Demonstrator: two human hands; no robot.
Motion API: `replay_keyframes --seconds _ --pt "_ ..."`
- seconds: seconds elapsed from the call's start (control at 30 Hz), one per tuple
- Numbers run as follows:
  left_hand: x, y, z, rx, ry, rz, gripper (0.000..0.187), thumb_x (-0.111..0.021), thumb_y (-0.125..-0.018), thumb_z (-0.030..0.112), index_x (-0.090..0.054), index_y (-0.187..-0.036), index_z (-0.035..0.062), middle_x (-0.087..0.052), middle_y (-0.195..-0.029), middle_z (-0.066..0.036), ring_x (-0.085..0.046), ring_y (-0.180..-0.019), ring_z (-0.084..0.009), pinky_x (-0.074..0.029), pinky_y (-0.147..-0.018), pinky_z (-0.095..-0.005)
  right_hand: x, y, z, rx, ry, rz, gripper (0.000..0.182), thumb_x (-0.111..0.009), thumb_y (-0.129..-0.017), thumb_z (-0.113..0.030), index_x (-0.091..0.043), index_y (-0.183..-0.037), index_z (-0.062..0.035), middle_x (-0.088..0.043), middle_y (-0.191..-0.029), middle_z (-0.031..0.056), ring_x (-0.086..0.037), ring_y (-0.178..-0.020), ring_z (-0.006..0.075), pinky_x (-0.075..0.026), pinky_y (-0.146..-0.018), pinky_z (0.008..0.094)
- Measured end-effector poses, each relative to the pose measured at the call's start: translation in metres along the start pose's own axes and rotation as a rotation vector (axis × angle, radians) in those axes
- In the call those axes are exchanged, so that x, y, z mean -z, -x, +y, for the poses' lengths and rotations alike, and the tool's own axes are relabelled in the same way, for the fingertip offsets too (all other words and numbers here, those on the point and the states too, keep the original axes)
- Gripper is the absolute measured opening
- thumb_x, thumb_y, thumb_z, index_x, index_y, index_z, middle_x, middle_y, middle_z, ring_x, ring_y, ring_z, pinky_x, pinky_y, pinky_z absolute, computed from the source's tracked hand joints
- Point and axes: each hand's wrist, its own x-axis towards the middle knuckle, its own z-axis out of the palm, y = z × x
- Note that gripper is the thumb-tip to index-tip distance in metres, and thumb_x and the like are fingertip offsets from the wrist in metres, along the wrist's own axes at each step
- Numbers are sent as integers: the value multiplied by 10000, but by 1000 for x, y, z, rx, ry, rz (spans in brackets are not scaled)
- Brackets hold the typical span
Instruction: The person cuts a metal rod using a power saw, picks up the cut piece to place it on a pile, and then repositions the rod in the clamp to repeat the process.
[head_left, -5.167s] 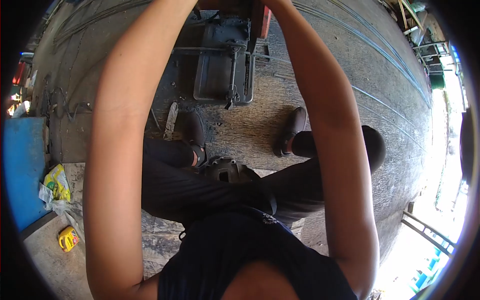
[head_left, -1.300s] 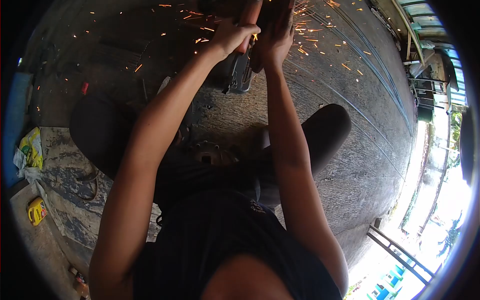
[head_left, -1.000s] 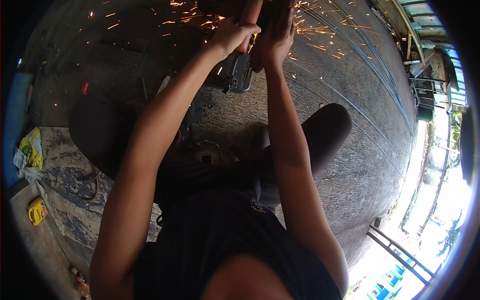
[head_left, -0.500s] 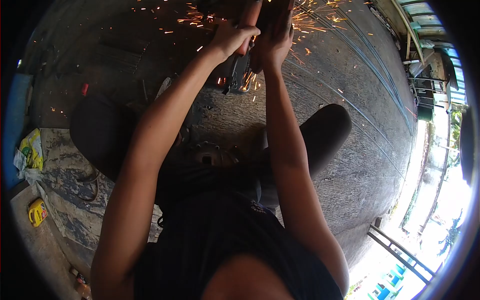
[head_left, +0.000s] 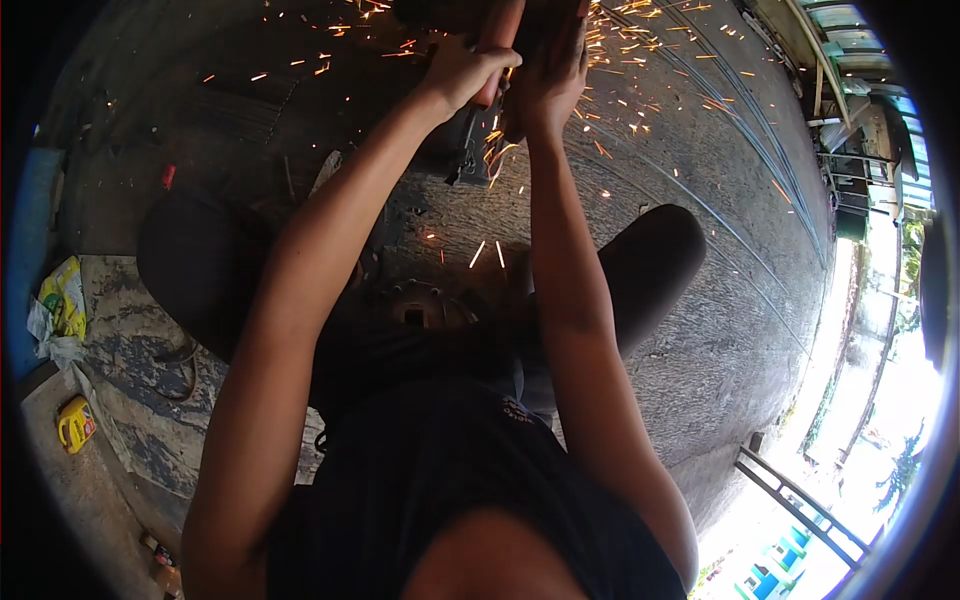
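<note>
My left hand (head_left: pixel 462 76) is wrapped around the orange-red handle (head_left: pixel 500 40) of a power tool at the top of the view. Close on its right, my right hand (head_left: pixel 550 95) is closed along a dark, reddish-edged part, with its fingers pointing away from me. What it grips is mostly hidden by the hand and shadow. Sparks (head_left: pixel 630 75) fly out on both sides of the hands. Below them, a dark metal block (head_left: pixel 450 160) sits on the floor, with sparks dropping past its right edge.
Long thin metal rods (head_left: pixel 745 115) lie across the concrete floor (head_left: pixel 720 330) on the right. My bent knees flank the work. To the left are a red cylinder (head_left: pixel 168 176), a yellow-green bag (head_left: pixel 65 300) and a yellow container (head_left: pixel 75 425). A metal frame (head_left: pixel 800 505) stands lower right.
Both hands keep nearly the same place and grip. The sparks have shifted, spreading thicker on the right, and a few streaks now fall nearer to my legs.
</note>
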Motion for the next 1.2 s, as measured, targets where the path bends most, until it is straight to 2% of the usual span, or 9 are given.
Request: replay_keyframes --seconds 0.1,0.17,0.2,0.27,0.37,0.8,0.9,1.03,1.2 --pt "1 0 -1 33 31 -6 225 -726 -786 194 -658 -874 -2 -629 -691 -60 -603 -554 -125 -478 -490 -266 -2 0 -1 -38 -57 0 688 -569 -824 -64 -339 -1469 -137 -488 -1335 248 -521 -1169 420 -468 -926 459" --pt "2 -4 -4 3 -3 12 253 -742 -761 197 -653 -879 -8 -632 -711 -71 -613 -576 -135 -492 -501 -274 -4 -2 -1 280 98 148 545 -565 -872 -124 -423 -1384 -2 -587 -1203 254 -607 -1028 401 -492 -894 438" --pt "3 -5 -6 -30 -37 34 284 -758 -735 200 -647 -884 -14 -635 -732 -82 -622 -598 -144 -505 -512 -282 -3 -2 0 279 100 149 545 -565 -872 -124 -423 -1384 -2 -587 -1203 254 -607 -1028 401 -492 -894 438" --pt "1 -4 -7 12 -13 35 271 -745 -756 203 -650 -893 -10 -632 -714 -73 -613 -574 -138 -491 -497 -275 -1 -2 -1 36 65 34 684 -565 -828 -65 -338 -1469 -139 -492 -1330 246 -531 -1158 418 -474 -910 464" --pt "3 -5 -7 24 -23 39 278 -747 -754 205 -651 -896 -14 -631 -716 -72 -609 -571 -137 -491 -497 -275 0 -2 -5 -102 27 -22 651 -556 -845 -87 -352 -1461 -138 -499 -1327 242 -536 -1150 421 -479 -893 464" --pt "6 -5 -12 -11 -41 15 320 -769 -718 238 -659 -872 -20 -624 -706 -66 -595 -569 -125 -465 -488 -276 -2 -1 -3 -70 93 7 603 -534 -856 -111 -386 -1441 -116 -502 -1325 237 -525 -1162 420 -467 -912 452" --pt "4 -5 -14 -6 -4 23 331 -773 -711 250 -665 -865 -22 -629 -703 -64 -588 -567 -119 -455 -494 -272 -3 2 0 58 51 70 599 -519 -866 -94 -384 -1449 -131 -494 -1338 232 -522 -1166 420 -470 -914 446" --pt "5 -8 -19 -25 -54 79 323 -772 -714 253 -670 -864 -13 -629 -706 -60 -578 -566 -116 -451 -503 -273 -2 1 -1 -126 -55 16 613 -509 -878 -78 -361 -1470 -145 -484 -1353 228 -524 -1177 401 -473 -917 437" --pt "5 -6 -17 5 -38 47 366 -776 -709 272 -662 -904 -15 -637 -756 -66 -584 -610 -118 -466 -537 -277 -3 0 1 12 -85 55 546 -487 -920 -127 -381 -1455 -131 -498 -1337 227 -529 -1168 407 -475 -911 435"
